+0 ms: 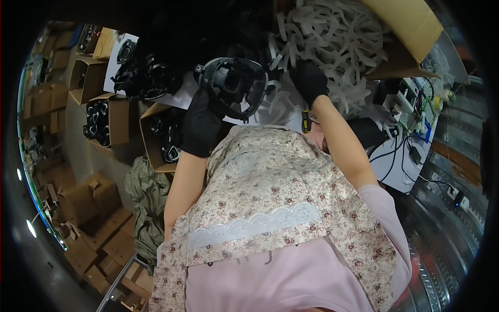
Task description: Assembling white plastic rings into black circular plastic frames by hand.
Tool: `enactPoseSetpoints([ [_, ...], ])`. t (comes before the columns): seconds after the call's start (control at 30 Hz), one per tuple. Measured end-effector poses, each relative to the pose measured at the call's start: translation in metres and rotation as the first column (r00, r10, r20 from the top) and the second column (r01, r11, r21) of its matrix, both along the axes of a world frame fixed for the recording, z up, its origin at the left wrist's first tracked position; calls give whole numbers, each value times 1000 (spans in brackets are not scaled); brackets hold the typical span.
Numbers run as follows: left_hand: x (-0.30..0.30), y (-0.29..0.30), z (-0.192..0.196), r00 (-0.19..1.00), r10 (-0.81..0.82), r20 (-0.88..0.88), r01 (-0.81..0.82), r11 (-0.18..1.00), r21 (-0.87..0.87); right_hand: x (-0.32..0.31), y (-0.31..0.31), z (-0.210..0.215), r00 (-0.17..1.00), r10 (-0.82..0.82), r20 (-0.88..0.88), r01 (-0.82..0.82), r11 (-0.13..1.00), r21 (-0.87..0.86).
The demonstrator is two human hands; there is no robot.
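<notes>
A round black plastic housing ring [234, 86] is gripped at its lower left rim by the black-gloved left hand [201, 125], above the white bench's near edge. The gloved right hand [310, 79] is closed among white foam strips [332, 41]; its hold cannot be told. The ring is best kept level and steady.

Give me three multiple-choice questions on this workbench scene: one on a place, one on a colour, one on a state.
1. Where is the big cardboard box of white foam strips?
A. upper right
B. lower left
C. on the floor

2. What colour are the gloves on both hands?
A. white
B. black
C. yellow

3. What is the left hand doing?
A. hanging free
B. gripping the round black plastic housing
C. holding a cup

Answers: 1 A, the box fills the upper right of the bench. 2 B, both gloves show black. 3 B, its fingers wrap the housing's rim, while the right hand reaches toward the strips.
</notes>
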State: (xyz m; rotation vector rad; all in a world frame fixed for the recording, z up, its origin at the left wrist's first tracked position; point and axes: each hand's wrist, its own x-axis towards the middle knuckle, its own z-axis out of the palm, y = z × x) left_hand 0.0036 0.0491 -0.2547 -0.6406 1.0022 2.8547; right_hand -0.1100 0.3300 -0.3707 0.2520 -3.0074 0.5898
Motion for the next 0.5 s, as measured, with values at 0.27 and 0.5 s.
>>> enactPoseSetpoints([
  [0.27,13,29,27,905,-422,-44,79,269,-960,31,54,94,935,-111,337,348,462,-815],
  [0.5,-8,49,27,495,-842,-216,-590,-143,-794,57,75,113,993,-24,113,94,-397,-913],
])
